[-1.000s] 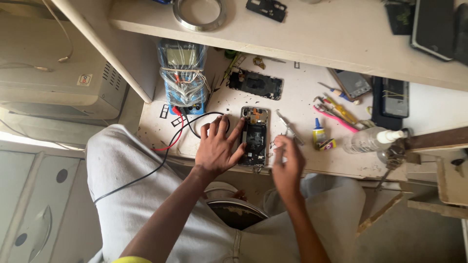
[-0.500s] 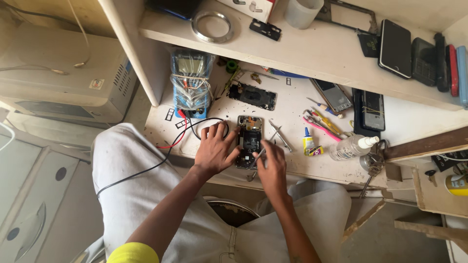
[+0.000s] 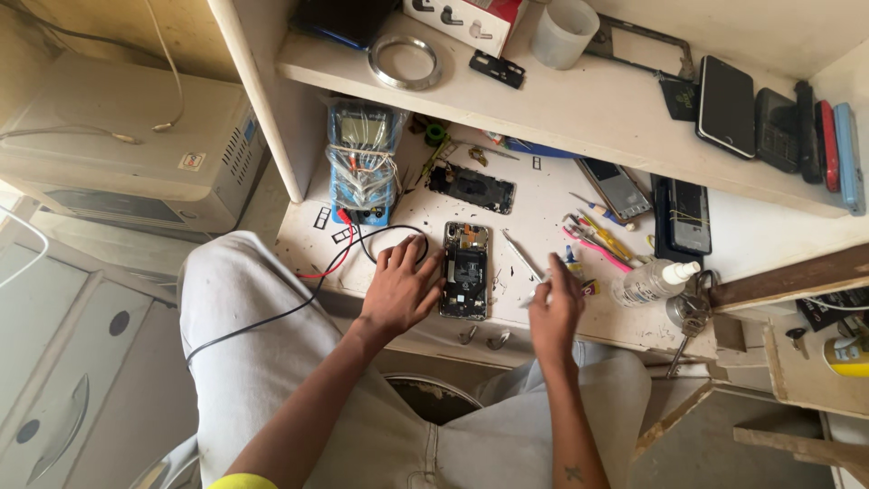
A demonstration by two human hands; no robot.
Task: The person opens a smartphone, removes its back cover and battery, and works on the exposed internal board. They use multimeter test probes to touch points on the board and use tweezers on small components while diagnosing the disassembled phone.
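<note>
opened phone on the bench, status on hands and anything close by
Left hand flat beside opened phone, touching its edge. Right hand at tweezers. Multimeter leads by left hand.

blue multimeter (image 3: 364, 163) (red and black leads (image 3: 339, 258)), pink tweezers (image 3: 597, 252), white worktop (image 3: 543, 226), pale grey trousers (image 3: 253, 362)

The person wears loose, pale grey-white trousers (image 3: 272, 362), creased and faintly smudged, with a stitched seam and a small round metal rivet showing near the waist. Both forearms are bare, with no sleeves, watch or rings on the left hand (image 3: 398, 292) or right hand (image 3: 554, 312). A bright yellow garment edge (image 3: 237, 481) shows at the bottom, and a small dark tattoo (image 3: 572, 473) marks the right forearm.
</note>
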